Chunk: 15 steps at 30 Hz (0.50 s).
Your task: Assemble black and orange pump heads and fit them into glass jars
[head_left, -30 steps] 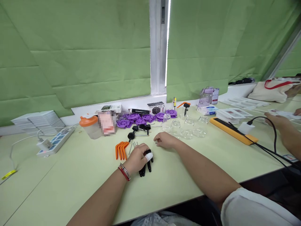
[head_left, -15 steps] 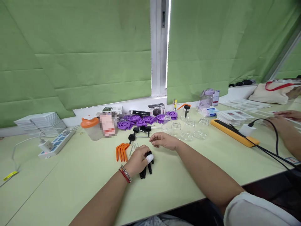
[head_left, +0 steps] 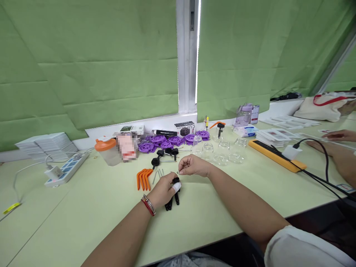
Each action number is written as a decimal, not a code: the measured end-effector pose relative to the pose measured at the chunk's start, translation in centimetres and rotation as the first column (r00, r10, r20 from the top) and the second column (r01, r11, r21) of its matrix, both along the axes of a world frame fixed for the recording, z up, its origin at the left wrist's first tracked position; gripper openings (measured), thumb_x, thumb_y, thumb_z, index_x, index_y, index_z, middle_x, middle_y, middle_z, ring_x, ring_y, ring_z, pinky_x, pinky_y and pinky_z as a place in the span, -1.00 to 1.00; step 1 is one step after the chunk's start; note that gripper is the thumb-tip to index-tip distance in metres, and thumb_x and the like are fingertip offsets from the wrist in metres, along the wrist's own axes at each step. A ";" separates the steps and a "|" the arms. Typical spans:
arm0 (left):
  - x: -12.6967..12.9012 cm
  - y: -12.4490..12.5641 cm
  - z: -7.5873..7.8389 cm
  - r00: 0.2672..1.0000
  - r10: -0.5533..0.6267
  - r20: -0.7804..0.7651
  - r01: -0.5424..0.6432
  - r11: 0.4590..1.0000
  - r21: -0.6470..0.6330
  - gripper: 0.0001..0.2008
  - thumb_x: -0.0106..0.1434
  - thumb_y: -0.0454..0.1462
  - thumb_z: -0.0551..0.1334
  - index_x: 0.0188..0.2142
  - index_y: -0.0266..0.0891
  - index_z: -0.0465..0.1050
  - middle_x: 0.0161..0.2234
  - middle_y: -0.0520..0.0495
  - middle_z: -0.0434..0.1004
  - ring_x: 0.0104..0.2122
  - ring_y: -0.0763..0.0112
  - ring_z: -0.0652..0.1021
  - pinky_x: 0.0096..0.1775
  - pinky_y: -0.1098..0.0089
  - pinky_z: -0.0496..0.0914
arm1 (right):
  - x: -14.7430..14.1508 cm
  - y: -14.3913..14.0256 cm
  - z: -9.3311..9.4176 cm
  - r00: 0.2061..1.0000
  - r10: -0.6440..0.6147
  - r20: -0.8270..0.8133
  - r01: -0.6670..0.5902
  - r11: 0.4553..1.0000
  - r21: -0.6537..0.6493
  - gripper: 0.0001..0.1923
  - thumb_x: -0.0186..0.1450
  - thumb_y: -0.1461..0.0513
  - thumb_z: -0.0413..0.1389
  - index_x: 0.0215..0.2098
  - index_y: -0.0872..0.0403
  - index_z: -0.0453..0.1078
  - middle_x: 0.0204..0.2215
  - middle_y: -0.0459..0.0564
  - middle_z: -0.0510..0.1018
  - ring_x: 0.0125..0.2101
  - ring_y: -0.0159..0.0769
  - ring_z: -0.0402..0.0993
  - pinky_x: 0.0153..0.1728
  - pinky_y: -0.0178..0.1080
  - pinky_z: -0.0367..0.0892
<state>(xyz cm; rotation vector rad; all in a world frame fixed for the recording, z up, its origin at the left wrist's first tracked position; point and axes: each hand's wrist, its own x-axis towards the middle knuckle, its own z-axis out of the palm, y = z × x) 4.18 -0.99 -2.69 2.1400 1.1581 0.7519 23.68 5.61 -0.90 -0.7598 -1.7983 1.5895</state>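
My left hand (head_left: pixel 164 188), its thumb wrapped in white, is closed on a black plastic part (head_left: pixel 176 180) above the tabletop. Below it lie several black rods (head_left: pixel 168 205), partly covered by that hand. Just beyond, my right hand (head_left: pixel 192 166) pinches a tiny metallic piece (head_left: pixel 178 172) between thumb and fingertip; it is too small to name. Orange bent handles (head_left: pixel 144 179) and thin metal rods (head_left: pixel 154 178) rest left of my left hand. Black round-headed parts with metal shafts (head_left: pixel 155 162) lie farther back.
Purple wheel-shaped parts (head_left: pixel 158 140) line the wall. Glass jars (head_left: pixel 207 151) stand behind my right hand. An orange-lidded cup (head_left: pixel 107 150) and a white power strip (head_left: pixel 67 170) are on the left. A yellow power strip (head_left: pixel 275 155) lies at right, near another person's hands (head_left: pixel 319 147).
My right hand has closed its fingers into a pinch, with a tiny metallic piece now showing at the fingertips. My left hand has hardly moved.
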 end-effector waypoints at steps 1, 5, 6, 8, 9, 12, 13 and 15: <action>0.0 0.0 -0.1 1.000 -0.004 -0.006 0.004 1.000 0.006 -0.84 0.24 -0.17 0.12 -0.34 -0.22 0.31 -0.42 -0.01 0.41 -0.42 0.41 0.40 -0.36 0.40 0.30 | 0.0 0.0 0.0 1.000 0.007 0.014 -0.008 1.000 0.025 -0.68 -0.09 0.15 0.37 -0.44 0.17 0.47 -0.58 -0.14 0.45 -0.57 -0.49 0.30 -0.50 -0.36 0.24; 0.0 0.0 0.0 1.000 -0.012 -0.024 0.013 1.000 0.026 -0.84 0.24 -0.17 0.12 -0.33 -0.22 0.30 -0.42 0.00 0.39 -0.42 0.42 0.38 -0.37 0.41 0.27 | -0.1 -0.3 0.3 0.994 0.100 0.042 -0.104 0.990 0.096 -0.70 -0.06 0.16 0.35 -0.40 0.17 0.50 -0.47 -0.06 0.52 -0.44 -0.40 0.41 -0.32 -0.29 0.33; 0.1 0.0 0.0 1.000 -0.014 -0.018 0.015 1.000 0.026 -0.84 0.24 -0.17 0.11 -0.33 -0.22 0.30 -0.42 0.00 0.39 -0.42 0.42 0.38 -0.37 0.41 0.27 | -0.2 -0.5 0.3 0.994 0.104 0.045 -0.108 0.989 0.100 -0.69 -0.06 0.17 0.35 -0.38 0.17 0.50 -0.46 -0.06 0.52 -0.43 -0.40 0.42 -0.32 -0.29 0.34; 0.2 -0.1 0.2 1.000 -0.022 -0.009 0.022 1.000 0.019 -0.84 0.24 -0.17 0.11 -0.31 -0.22 0.31 -0.41 0.00 0.39 -0.41 0.41 0.38 -0.36 0.41 0.27 | -0.5 -0.8 0.5 0.997 0.067 0.044 -0.071 0.993 0.098 -0.66 -0.08 0.19 0.36 -0.36 0.16 0.46 -0.48 -0.09 0.50 -0.45 -0.42 0.41 -0.35 -0.31 0.34; 0.2 -0.1 0.2 1.000 -0.024 -0.008 0.024 1.000 0.015 -0.84 0.24 -0.16 0.11 -0.32 -0.22 0.30 -0.41 0.01 0.39 -0.41 0.41 0.38 -0.36 0.42 0.27 | -0.6 -1.0 0.6 0.998 0.043 0.040 -0.047 0.994 0.094 -0.64 -0.10 0.21 0.36 -0.35 0.15 0.43 -0.48 -0.11 0.49 -0.47 -0.44 0.40 -0.38 -0.32 0.33; 0.2 -0.1 0.3 1.000 -0.019 -0.018 0.019 1.000 0.015 -0.83 0.24 -0.16 0.11 -0.35 -0.22 0.27 -0.42 0.01 0.37 -0.42 0.42 0.36 -0.37 0.42 0.26 | -0.9 -1.5 0.9 0.999 0.021 0.032 -0.024 0.993 0.112 -0.63 -0.11 0.25 0.35 -0.36 0.13 0.35 -0.45 -0.11 0.49 -0.52 -0.50 0.35 -0.47 -0.38 0.29; 0.2 0.0 0.2 1.000 -0.015 -0.018 0.015 1.000 0.015 -0.83 0.23 -0.16 0.11 -0.36 -0.22 0.27 -0.42 0.01 0.37 -0.42 0.42 0.36 -0.37 0.42 0.26 | -1.0 -1.5 0.9 0.999 0.027 0.042 -0.032 0.991 0.129 -0.65 -0.09 0.26 0.34 -0.37 0.13 0.35 -0.45 -0.11 0.49 -0.54 -0.51 0.33 -0.49 -0.39 0.26; 0.2 0.0 0.1 1.000 -0.006 -0.016 0.006 1.000 0.018 -0.83 0.23 -0.16 0.12 -0.36 -0.22 0.26 -0.41 0.00 0.38 -0.42 0.41 0.36 -0.37 0.42 0.27 | -1.1 -1.6 1.0 0.997 0.033 0.066 -0.043 0.985 0.166 -0.71 -0.06 0.25 0.32 -0.39 0.14 0.38 -0.48 -0.11 0.48 -0.56 -0.52 0.28 -0.53 -0.40 0.22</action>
